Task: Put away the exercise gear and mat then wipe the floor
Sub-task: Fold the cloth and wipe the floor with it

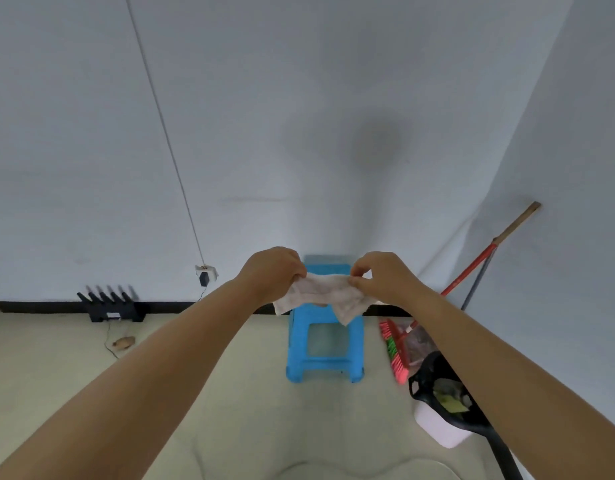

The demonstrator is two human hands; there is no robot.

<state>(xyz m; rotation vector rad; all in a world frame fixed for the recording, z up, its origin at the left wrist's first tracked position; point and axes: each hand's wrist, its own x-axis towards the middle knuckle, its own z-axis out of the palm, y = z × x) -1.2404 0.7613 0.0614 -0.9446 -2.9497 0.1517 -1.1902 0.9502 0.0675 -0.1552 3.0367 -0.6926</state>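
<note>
A crumpled white cloth (325, 296) is stretched between both hands in front of me, its lower corners hanging loose. My left hand (273, 273) grips its left end in a closed fist. My right hand (380, 277) pinches the right end between thumb and fingers. Both arms reach straight out over the pale floor (212, 393). No exercise gear or mat shows in this view.
A blue plastic stool (325, 344) stands against the wall right behind the cloth. A red broom (399, 348) and a black dustpan (437, 386) lean in the right corner beside a white tub (437, 427). A black router (112, 304) sits at the skirting on the left.
</note>
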